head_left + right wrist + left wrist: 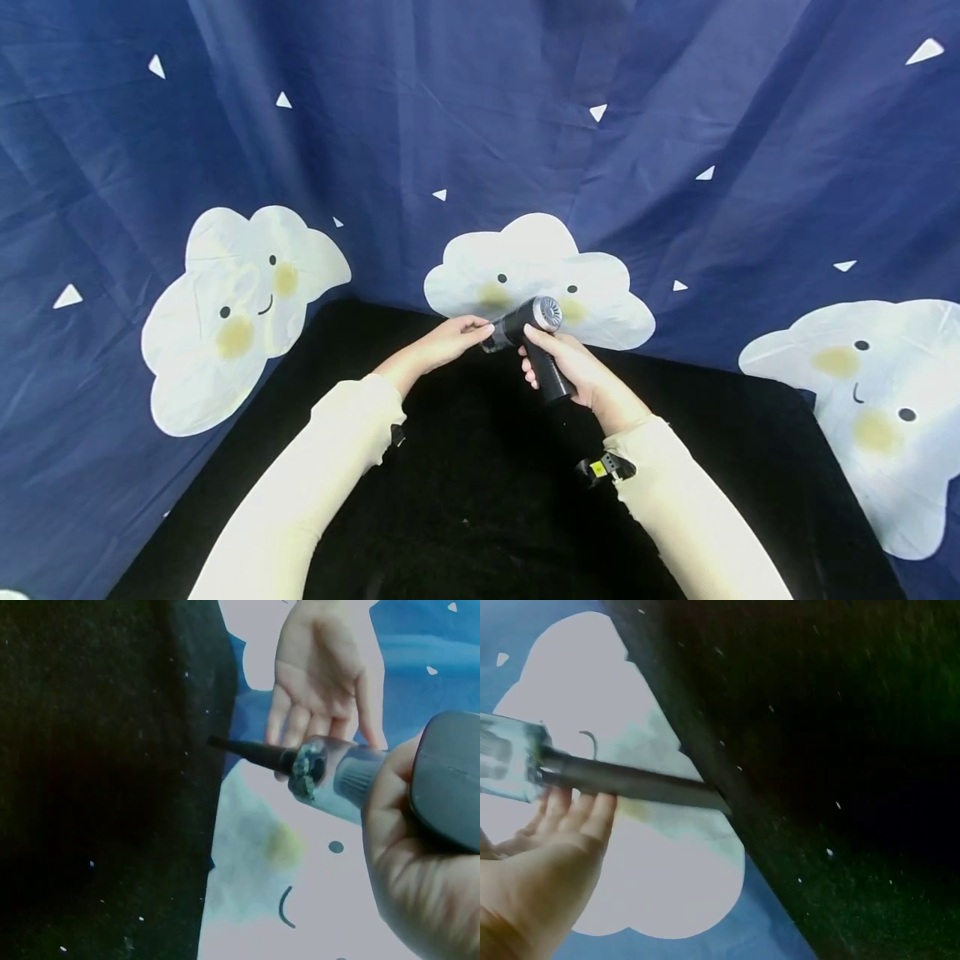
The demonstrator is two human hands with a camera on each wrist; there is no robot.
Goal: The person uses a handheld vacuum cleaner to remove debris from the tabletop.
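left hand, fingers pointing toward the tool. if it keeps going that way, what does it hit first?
Likely the tool's barrel: the left hand has its fingertips at or just under it, by the nozzle. Actual contact is unclear.

Head view looks down from above; both wrist views closely share the blower nozzle (251,753).
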